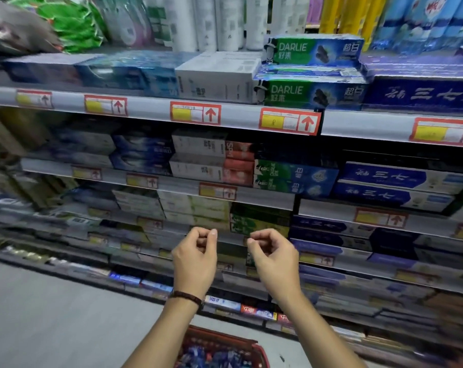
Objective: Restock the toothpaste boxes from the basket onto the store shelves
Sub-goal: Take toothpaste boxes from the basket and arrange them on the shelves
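My left hand (195, 257) and my right hand (274, 257) are raised side by side in front of the lower shelves, fingers curled, holding nothing. Below my forearms a red basket (254, 346) stands on the floor with blue boxes (214, 357) inside. On the top shelf, green and blue Darlie toothpaste boxes (312, 50) are stacked, one box on top of the pile. White boxes (217, 75) lie to their left and dark blue boxes (421, 94) to their right.
Several shelves (150, 112) packed with toothpaste boxes run across the view, each edge carrying yellow and red price tags (288, 122). Bottles and bags stand on top at the back. Grey floor (52, 314) lies at the lower left.
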Demonstrator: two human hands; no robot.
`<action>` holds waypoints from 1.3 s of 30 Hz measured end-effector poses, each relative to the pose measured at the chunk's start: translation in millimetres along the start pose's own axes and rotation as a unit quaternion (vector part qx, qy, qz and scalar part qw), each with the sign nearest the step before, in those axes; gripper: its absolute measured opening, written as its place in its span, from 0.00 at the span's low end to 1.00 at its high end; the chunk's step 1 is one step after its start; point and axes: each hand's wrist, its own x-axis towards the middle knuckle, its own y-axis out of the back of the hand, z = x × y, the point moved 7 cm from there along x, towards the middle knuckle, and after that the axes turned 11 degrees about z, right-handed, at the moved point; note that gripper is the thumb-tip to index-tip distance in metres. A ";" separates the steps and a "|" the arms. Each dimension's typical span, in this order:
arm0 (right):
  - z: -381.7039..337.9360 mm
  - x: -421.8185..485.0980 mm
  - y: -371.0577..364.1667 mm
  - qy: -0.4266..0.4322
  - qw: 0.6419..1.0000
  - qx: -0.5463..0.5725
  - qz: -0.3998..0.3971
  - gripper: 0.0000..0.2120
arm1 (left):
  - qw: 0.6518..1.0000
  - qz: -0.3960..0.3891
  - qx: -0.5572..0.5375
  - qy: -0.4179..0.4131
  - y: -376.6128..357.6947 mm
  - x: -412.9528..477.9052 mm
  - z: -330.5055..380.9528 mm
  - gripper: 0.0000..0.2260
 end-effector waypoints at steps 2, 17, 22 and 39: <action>1.0 -16.9 -16.1 -0.006 1.000 -0.004 -0.018 0.04 | 1.000 -0.001 -0.002 0.005 16.9 -0.5 -14.3 0.09; 56.3 -134.8 -87.1 -0.073 0.993 -0.015 -0.094 0.02 | 0.995 -0.061 0.057 0.061 106.1 -46.7 -146.5 0.06; 84.2 -150.7 -93.7 -0.096 0.989 -0.017 -0.115 0.03 | 0.988 -0.057 0.054 0.134 117.1 -71.6 -190.3 0.05; 272.2 -182.4 -95.6 -0.191 0.954 -0.086 -0.216 0.05 | 0.959 -0.055 0.114 0.255 72.0 -195.1 -317.5 0.02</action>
